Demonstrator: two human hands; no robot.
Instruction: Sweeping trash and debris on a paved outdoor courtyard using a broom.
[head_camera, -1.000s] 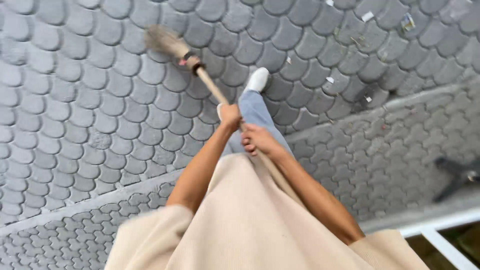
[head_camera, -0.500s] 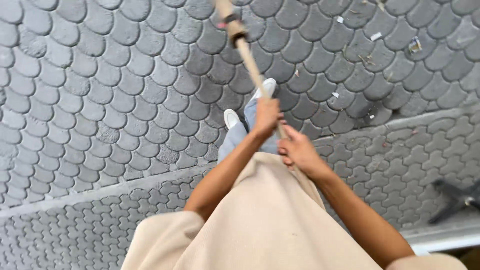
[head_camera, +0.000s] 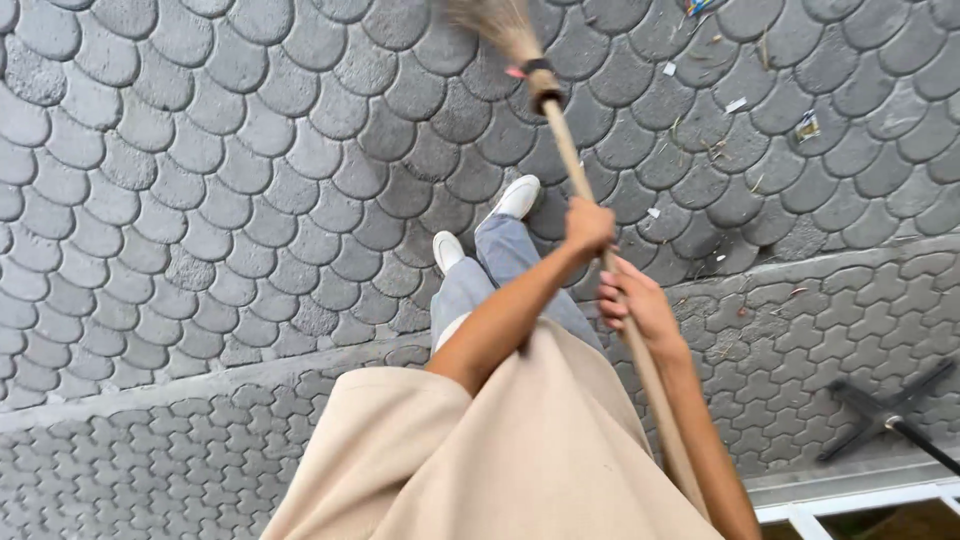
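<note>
Broom (head_camera: 560, 130) swung from left side over toward litter bits (head_camera: 735, 105). Left hand (head_camera: 588, 225), right hand (head_camera: 635, 300) both wrapped tight on stick. Sweeping reached trash.

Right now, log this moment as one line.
left hand: grips wooden-handled straw broom | right hand: grips handle lower | bristles: on grey scalloped paving

There was one broom (head_camera: 560, 130), gripped by two hands: the left hand (head_camera: 588, 226) at twelve o'clock of the right hand (head_camera: 636, 305). Two white shoes (head_camera: 518, 196) showed, and one black cross-shaped stand (head_camera: 880, 405) at four o'clock.
</note>
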